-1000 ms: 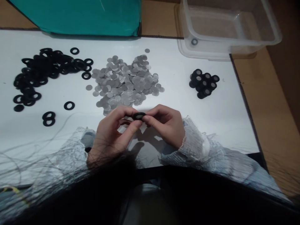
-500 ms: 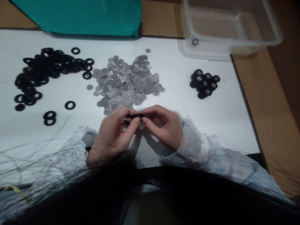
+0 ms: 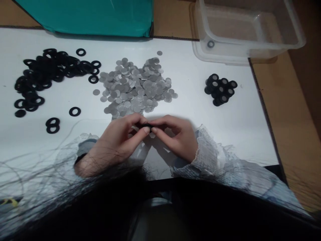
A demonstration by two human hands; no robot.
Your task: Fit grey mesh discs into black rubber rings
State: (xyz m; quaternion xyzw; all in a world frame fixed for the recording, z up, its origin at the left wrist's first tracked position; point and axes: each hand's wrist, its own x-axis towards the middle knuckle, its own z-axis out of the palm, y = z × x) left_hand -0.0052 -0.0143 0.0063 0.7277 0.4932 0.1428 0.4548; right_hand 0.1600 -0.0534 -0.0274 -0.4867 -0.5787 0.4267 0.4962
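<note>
Between the fingertips of both hands is a small black ring (image 3: 148,126), seen mostly edge-on. My left hand (image 3: 122,139) pinches its left side, thumb in front. My right hand (image 3: 175,135) grips the right side, its thumb tip close to the other thumb. Fingers hide much of the ring, so I cannot tell whether a disc sits in it. Just beyond my hands spreads a pile of thin silvery discs (image 3: 136,87). A heap of black rings (image 3: 50,72) lies to the left. On the right are stacked black rings with grey centres (image 3: 220,88).
Loose black rings (image 3: 75,111) lie left of my hands. A teal container (image 3: 100,18) stands at the back. At the back right is a clear plastic box (image 3: 250,50), with one ring (image 3: 211,44) showing near its corner. Cardboard (image 3: 288,100) borders the white work surface (image 3: 188,83).
Both hands still pinch the black ring in nearly the same spot. The ring's tilt has changed slightly, and my left wrist has shifted a little left and outward. The view has moved slightly.
</note>
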